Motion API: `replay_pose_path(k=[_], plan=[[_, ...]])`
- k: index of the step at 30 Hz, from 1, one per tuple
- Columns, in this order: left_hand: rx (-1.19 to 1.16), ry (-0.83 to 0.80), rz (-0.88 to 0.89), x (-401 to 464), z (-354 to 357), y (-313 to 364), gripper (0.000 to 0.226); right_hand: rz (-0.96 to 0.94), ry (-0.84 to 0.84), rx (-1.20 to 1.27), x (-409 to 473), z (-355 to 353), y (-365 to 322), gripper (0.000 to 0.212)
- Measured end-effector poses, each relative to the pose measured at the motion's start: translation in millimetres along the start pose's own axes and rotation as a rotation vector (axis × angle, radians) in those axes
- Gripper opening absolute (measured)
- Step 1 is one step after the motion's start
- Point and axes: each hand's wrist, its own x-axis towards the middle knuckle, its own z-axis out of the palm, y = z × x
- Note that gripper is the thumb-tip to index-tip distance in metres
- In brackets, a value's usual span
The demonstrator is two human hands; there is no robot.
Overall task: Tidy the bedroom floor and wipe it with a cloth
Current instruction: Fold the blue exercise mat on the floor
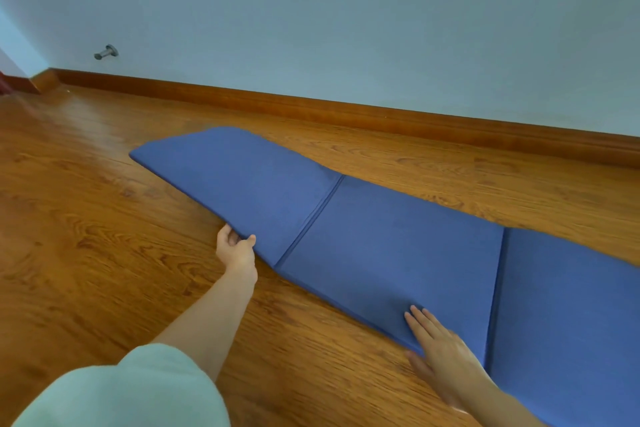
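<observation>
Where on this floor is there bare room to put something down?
Bare floor lies left of the blue mat, and a strip runs between mat and skirting board. The left hand grips the mat's edge; the right hand lies flat on it.

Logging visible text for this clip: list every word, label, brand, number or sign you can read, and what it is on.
None: no readable text in this frame.
The blue folding mat, wooden floor, skirting board, wall and metal door stopper carry no print, label or logo that shows.
</observation>
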Motion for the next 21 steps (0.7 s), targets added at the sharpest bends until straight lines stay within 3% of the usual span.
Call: replay_pose_path(k=[1,3,7,11,13,14,21], plan=[[0.020,-0.004,0.041,-4,1,-1,0.051,-0.006,0.022,0.019,0,-1,2,0.060],[0.115,-0.046,0.151,-12,1,-3,0.047,0.044,-0.106,0.045,-10,-2,6,0.080],[0.346,-0.157,0.384,-27,1,-5,0.042,0.045,-0.038,-0.012,-27,11,16,0.085],[0.496,-0.258,0.615,-38,5,-7,0.042,0.143,0.032,0.094,-39,-12,21,0.078],[0.555,-0.282,0.690,-44,7,-9,0.041,0.146,0.170,0.181,-41,-31,22,0.059],[0.579,-0.287,0.727,-48,7,-10,0.040,0.132,0.255,0.240,-40,-34,25,0.050],[0.839,-0.412,1.082,-61,-9,-26,0.030,0.493,0.486,1.080,-33,-89,31,0.050]])
